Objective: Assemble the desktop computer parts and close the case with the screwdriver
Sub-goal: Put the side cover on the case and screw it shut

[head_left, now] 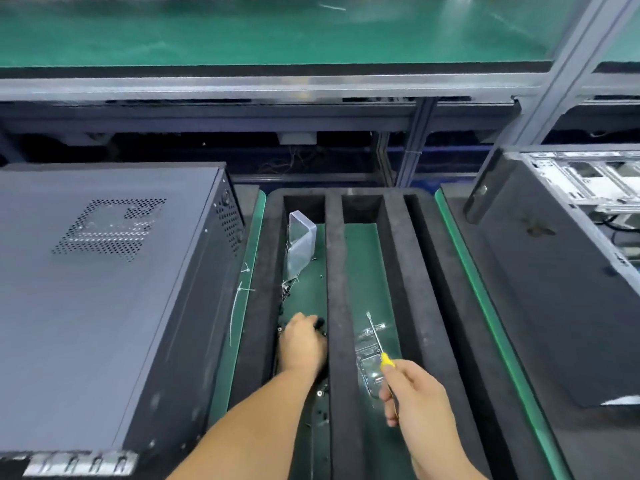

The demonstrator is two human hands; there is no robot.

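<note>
A closed grey computer case (97, 289) lies flat at the left, its side panel on and vent holes facing up. Between the cases sits a black foam tray (343, 306) with long slots. My left hand (303, 342) reaches down into the left slot among small dark screws (320, 393); its fingertips are hidden, so what they hold cannot be seen. My right hand (412, 393) grips the yellow handle of a screwdriver (377, 341), whose thin shaft points away over the middle slot.
A clear plastic box (301, 237) stands in the left slot's far end. Clear plastic bags (369, 362) lie in the middle slot. White cable ties (239, 299) lie beside the closed case. A second, open case (568, 271) lies at the right. A green conveyor (277, 32) runs behind.
</note>
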